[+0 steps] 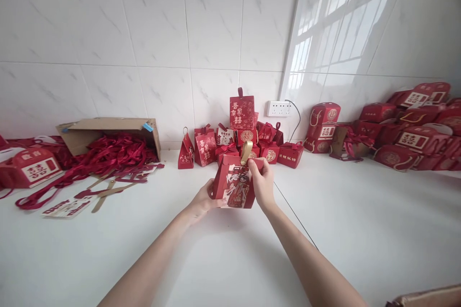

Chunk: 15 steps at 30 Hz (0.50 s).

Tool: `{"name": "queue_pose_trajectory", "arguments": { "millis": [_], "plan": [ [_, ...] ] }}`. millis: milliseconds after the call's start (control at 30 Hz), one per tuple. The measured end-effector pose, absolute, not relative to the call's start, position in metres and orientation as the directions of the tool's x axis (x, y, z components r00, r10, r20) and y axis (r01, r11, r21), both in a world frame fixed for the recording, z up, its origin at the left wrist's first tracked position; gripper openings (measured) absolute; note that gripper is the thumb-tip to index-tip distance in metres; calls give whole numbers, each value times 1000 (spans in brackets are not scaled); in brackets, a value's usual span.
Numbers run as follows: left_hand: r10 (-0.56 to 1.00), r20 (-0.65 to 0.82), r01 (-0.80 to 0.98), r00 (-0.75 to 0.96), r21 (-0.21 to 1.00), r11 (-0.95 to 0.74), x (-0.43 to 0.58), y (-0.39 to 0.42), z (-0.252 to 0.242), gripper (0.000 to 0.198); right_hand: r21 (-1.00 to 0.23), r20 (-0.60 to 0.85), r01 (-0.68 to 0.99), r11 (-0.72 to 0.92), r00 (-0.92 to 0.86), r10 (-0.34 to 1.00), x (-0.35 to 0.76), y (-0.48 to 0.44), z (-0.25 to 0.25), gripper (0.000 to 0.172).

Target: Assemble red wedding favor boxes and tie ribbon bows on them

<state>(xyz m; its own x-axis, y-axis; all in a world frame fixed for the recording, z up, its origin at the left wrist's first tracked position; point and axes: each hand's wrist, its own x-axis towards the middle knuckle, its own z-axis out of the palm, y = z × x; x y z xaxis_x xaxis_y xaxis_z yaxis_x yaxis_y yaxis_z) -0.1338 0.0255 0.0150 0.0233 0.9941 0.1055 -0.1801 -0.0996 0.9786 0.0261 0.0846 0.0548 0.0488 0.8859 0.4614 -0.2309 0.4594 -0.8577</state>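
Note:
Held upright in front of me is a red gift box with a printed picture of costumed figures on its front. A gold ribbon loop stands up from its top edge. My left hand grips the box by its lower left side, thumb across the front. At the upper right corner, my right hand pinches the box's top edge close to the foot of the loop. The far side of the box and some of the fingers behind it are hidden.
Behind stands a group of red gift boxes along the tiled wall. To the left, a cardboard box spills red ribbons, with loose tags nearby. More red boxes are piled at right. A power strip is on the wall.

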Motion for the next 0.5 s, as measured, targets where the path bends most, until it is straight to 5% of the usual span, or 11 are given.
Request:
{"name": "queue_pose_trajectory", "arguments": {
  "millis": [500],
  "plan": [
    [997, 68, -187, 41, 981, -60, -128, 21, 23, 68, -851, 482, -201, 485, 67, 874, 27, 83, 58, 24]
  ]
}}
